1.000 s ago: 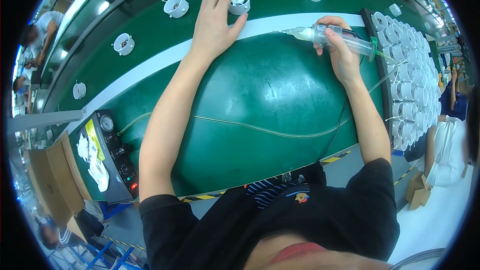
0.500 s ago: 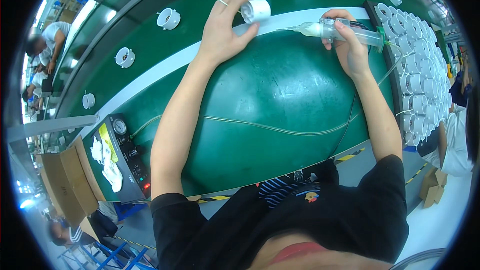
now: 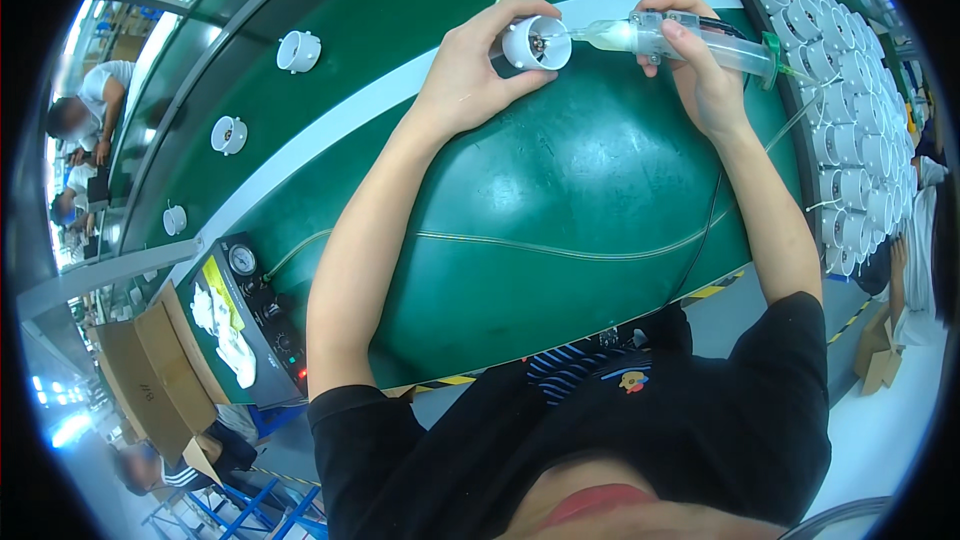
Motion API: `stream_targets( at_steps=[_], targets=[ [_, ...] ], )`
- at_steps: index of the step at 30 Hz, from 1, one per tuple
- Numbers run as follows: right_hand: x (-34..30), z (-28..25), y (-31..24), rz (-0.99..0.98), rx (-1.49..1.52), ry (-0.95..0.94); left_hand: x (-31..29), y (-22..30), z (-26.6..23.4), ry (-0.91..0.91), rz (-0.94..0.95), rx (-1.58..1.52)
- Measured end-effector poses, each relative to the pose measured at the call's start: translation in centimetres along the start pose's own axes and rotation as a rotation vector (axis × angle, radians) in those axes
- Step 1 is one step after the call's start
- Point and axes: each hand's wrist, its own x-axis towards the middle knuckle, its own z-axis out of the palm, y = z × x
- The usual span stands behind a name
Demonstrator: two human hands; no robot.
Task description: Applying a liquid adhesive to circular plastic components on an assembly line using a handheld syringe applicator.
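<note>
Between the thumb and fingers of my left hand [image 3: 475, 65] is a white round plastic housing [image 3: 517, 44], its open face turned to the right, with small parts showing inside. A pale wire end sticks up behind that hand. My right hand [image 3: 700, 60] grips a clear dispensing syringe [image 3: 740, 53] with a green cap and a thin hose at its rear. The syringe's needle tip reaches into the opening of the housing; whether it touches anything inside I cannot tell.
On the right, a tray holds many white housings [image 3: 850, 130]. More housings [image 3: 298, 51] stand along the green table's far side, beyond a pale strip [image 3: 375, 90]. A black dispenser box [image 3: 265, 330] with gauge and cloth sits at left. Its hose [image 3: 530, 250] crosses the table.
The housing has turned so its open face points right toward the syringe. The needle, apart from it before, is now in the opening. The view has shifted slightly.
</note>
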Motion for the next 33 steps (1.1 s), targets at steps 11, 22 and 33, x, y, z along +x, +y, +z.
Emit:
stream_targets(
  at_steps=[11, 22, 33],
  targets=[
    [0.2, -0.5, 0.6, -0.032, -0.081, -0.026, 0.0, 0.0, 0.0, -0.007, -0.004, 0.078],
    [0.1, -0.4, 0.4, -0.046, -0.135, -0.046, 0.1, -0.1, 0.2, 0.021, 0.061, 0.076],
    [0.3, -0.5, 0.3, -0.048, -0.063, 0.012, 0.3, -1.2, 0.1, 0.477, 0.304, 0.52]
  ],
)
